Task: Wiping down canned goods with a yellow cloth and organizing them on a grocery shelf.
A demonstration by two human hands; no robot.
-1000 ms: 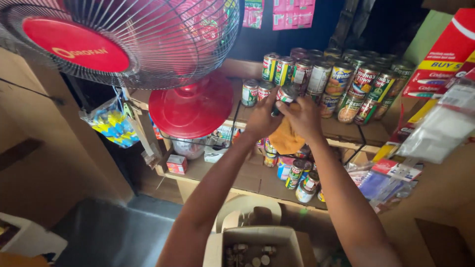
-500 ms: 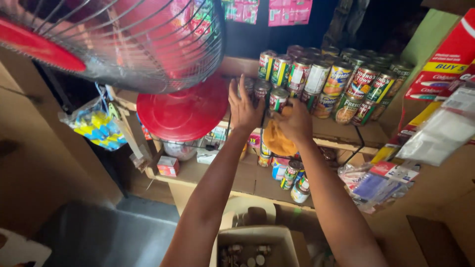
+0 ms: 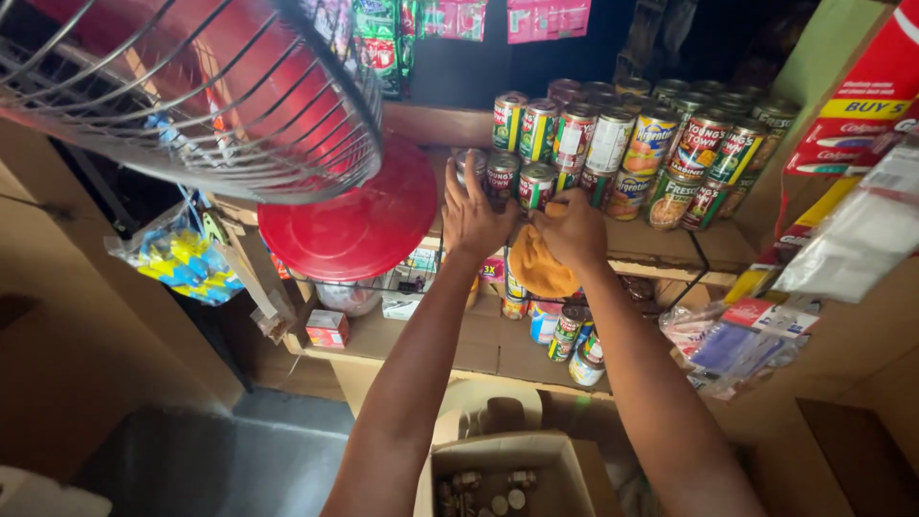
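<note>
I am pressing my left hand around a small labelled tin can on the wooden shelf, having just reached up to it, while my right hand keeps clutching an orange cloth beside the stacked cans.

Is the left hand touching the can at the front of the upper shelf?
Touching. The head view shows the left hand with its fingers wrapped around the can, no gap visible. The right hand grips an orange cloth.
</note>
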